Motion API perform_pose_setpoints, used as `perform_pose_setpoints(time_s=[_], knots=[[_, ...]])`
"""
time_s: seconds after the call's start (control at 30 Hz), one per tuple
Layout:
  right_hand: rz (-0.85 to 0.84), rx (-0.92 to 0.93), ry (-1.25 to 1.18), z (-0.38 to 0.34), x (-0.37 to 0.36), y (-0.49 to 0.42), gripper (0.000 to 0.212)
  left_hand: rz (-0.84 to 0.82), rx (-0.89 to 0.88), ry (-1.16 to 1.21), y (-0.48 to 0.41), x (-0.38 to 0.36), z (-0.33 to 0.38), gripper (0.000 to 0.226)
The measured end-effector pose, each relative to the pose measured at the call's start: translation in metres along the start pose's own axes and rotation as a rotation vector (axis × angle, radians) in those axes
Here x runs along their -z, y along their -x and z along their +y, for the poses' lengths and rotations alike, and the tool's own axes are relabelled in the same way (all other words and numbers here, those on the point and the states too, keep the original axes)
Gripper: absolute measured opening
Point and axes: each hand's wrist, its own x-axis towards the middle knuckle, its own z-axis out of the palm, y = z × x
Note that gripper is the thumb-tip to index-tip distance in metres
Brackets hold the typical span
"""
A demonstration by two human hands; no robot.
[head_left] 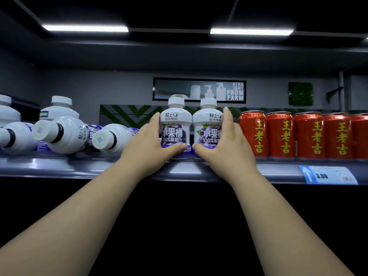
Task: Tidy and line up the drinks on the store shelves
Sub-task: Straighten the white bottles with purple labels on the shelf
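Shelf [79,166] carries white grape-label bottles on the left and centre and a row of red cans [310,135] on the right, standing side by side. The bottles are opaque and capped, so fill level cannot be told.

Two bottles stand upright at the centre front, touching each other: left upright bottle [173,124] and right upright bottle [207,124]. Labels face forward, long axes vertical, caps up.

Left hand [147,142] grips the left upright bottle: fingers curled round its left flank, thumb across the lower front. Right hand [225,142] grips the right upright bottle in mirror fashion.

Toppled bottles [65,134] lie on their sides to the left, long axes front to back, caps pointing toward the shelf edge. One further bottle [59,110] stands upright behind them.

A price tag [328,175] is fixed to the shelf rail below the cans
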Motion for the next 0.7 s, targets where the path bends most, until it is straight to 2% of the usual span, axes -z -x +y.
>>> perform_pose_setpoints(time_s=[0.13,0.3,0.4,0.6,0.7], knots=[[0.057,0.07,-0.134,0.004,0.002,0.002,0.103,0.133,-0.032,0.011,0.008,0.007,0.001,0.078],[0.229,0.21,-0.203,-0.006,-0.002,0.018,0.08,0.239,-0.146,-0.04,0.04,0.036,-0.005,0.055],[0.201,0.236,-0.284,-0.035,-0.02,0.035,0.078,0.299,-0.156,-0.064,0.054,0.061,-0.02,0.053],[0.16,0.309,-0.277,-0.107,-0.066,0.037,0.079,0.424,-0.177,-0.122,0.061,0.104,-0.069,0.046],[0.067,0.29,-0.259,-0.139,-0.087,0.032,0.08,0.426,-0.278,-0.148,0.062,0.119,-0.088,0.043]])
